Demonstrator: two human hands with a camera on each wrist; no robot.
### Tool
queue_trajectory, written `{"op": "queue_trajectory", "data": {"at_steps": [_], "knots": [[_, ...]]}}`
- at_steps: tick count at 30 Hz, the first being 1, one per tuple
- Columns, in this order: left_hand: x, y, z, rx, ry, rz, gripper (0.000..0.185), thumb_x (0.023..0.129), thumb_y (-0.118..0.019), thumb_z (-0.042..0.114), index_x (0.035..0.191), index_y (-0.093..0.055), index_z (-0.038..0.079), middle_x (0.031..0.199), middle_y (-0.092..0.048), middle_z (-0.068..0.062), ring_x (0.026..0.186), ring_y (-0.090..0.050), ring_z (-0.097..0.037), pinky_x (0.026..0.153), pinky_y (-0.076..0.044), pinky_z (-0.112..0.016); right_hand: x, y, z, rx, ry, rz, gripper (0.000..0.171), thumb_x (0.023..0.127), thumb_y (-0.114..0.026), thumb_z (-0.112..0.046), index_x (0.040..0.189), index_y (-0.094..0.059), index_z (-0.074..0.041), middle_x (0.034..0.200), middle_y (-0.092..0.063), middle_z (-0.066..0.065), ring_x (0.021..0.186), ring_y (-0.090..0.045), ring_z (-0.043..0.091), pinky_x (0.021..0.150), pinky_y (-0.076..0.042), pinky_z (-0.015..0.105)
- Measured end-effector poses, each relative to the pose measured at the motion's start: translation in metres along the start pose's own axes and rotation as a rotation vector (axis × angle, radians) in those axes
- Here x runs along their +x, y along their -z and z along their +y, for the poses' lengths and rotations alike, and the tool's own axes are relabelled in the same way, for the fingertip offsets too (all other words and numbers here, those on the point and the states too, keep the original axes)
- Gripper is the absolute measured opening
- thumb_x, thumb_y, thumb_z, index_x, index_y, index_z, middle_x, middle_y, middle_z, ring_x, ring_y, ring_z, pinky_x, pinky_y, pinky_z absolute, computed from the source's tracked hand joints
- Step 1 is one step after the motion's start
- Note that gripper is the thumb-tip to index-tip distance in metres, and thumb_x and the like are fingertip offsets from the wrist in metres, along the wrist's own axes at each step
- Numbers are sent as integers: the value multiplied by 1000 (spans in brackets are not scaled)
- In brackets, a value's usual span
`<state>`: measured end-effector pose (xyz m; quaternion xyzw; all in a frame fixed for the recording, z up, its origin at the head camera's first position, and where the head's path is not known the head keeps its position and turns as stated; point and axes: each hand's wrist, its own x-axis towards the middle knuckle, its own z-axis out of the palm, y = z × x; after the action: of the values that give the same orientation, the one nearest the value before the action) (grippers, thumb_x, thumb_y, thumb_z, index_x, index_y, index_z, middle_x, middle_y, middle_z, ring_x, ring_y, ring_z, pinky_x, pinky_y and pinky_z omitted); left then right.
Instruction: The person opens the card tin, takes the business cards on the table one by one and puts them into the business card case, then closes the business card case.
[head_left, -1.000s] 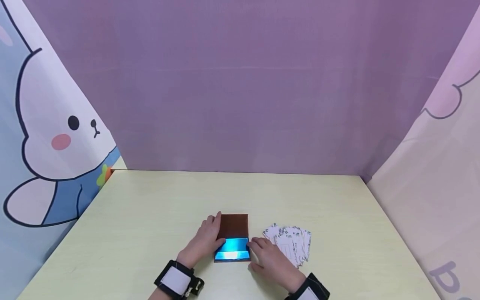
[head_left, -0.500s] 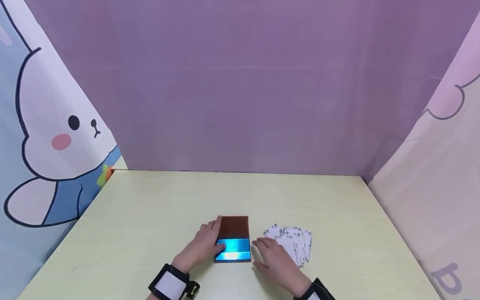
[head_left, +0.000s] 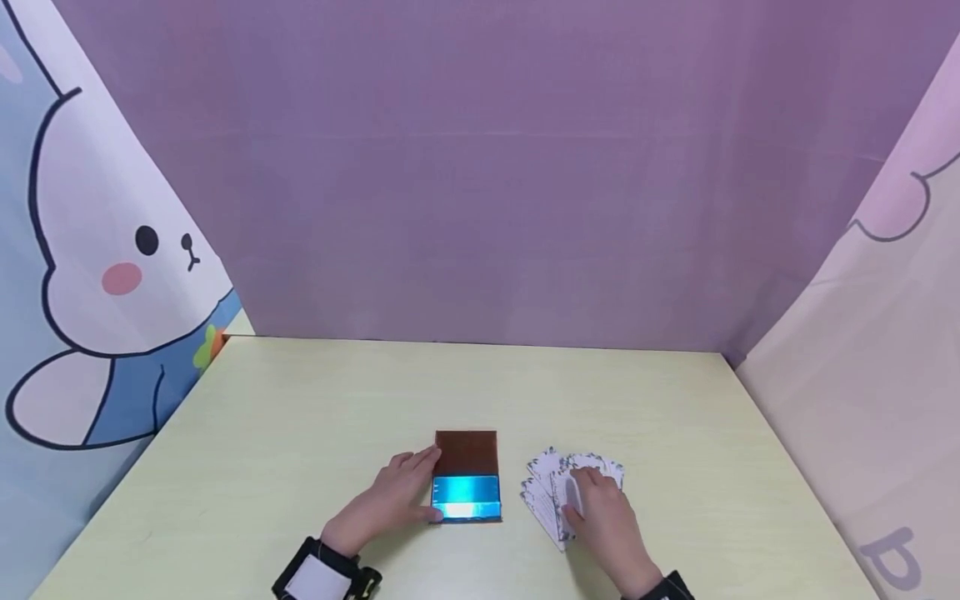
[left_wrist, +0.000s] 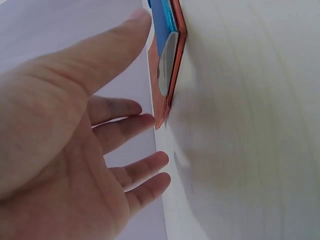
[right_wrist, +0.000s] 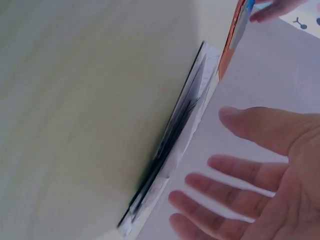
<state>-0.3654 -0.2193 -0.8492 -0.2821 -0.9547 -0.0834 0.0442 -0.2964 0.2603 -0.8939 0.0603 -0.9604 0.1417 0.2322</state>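
A brown card case (head_left: 467, 454) with a shiny blue inside (head_left: 466, 497) lies open and flat on the pale yellow table (head_left: 300, 417). My left hand (head_left: 401, 492) lies flat at the case's left edge, fingers straight; in the left wrist view its thumb (left_wrist: 125, 30) and fingertips reach the case (left_wrist: 170, 65). A fanned pile of white patterned cards (head_left: 551, 483) lies to the right of the case. My right hand (head_left: 596, 500) is spread over that pile with straight fingers (right_wrist: 240, 170), close above the cards (right_wrist: 177, 140) and holding nothing.
A purple cloth wall (head_left: 480, 167) closes the back of the table. A cartoon rabbit curtain (head_left: 97, 275) hangs on the left and a pink curtain (head_left: 862, 375) on the right. Both wrists wear black straps.
My right hand has left the case's right edge and moved right over the card pile. My left hand has slid off the blue part to the case's left edge.
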Motion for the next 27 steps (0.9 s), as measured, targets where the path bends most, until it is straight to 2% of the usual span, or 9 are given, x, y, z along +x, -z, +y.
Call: {"op": "queue_trajectory", "data": {"at_steps": [3,6,11,15,18,21,27], "knots": [[-6,1,1,-4,-9,-13,120,49,-49,86,146,1,37,152,6,21,141,-6,-28,93,-29,-70,-5,-7,13,-34,-31,-1,95,54,-54,-82,136,-30,-43,129,-46,-3,101,-48,27,67,-45,53],[-10,3,3,3,-12,-26,120,48,-49,86,145,2,37,152,7,21,142,2,-26,93,-28,-70,-9,-7,17,-64,-59,-20,107,46,-49,-88,138,-31,-38,120,-47,3,94,-44,27,61,-42,48],[-14,8,6,16,-23,-36,119,49,-50,84,145,2,37,152,6,21,142,7,-24,94,-28,-70,-10,6,7,-75,-109,-67,117,36,-47,-89,137,-35,-31,104,-46,5,83,-40,26,55,-37,42],[-15,8,8,21,-30,-30,120,49,-50,84,146,2,36,152,7,20,141,10,-24,94,-27,-70,-9,17,-2,-108,-123,-104,123,32,-45,-90,137,-35,-26,100,-43,4,80,-40,26,55,-37,42],[-15,8,8,21,-32,-23,120,48,-49,85,146,1,36,153,7,19,141,10,-24,93,-27,-70,-9,24,-6,-121,-124,-114,128,31,-43,-91,140,-31,-25,101,-43,5,82,-42,27,57,-38,43],[-16,8,8,19,-29,-23,120,48,-46,87,146,1,37,152,7,20,141,11,-23,93,-27,-70,-9,27,-7,-87,-135,-123,131,30,-45,-90,144,-24,-28,106,-46,7,86,-44,28,61,-41,46],[-18,8,9,14,-24,-18,119,48,-47,86,146,1,37,153,6,19,141,11,-22,95,-26,-70,-11,7,6,-54,-122,-113,132,31,-48,-88,145,-7,-37,118,-46,7,93,-45,26,68,-44,47]]}}
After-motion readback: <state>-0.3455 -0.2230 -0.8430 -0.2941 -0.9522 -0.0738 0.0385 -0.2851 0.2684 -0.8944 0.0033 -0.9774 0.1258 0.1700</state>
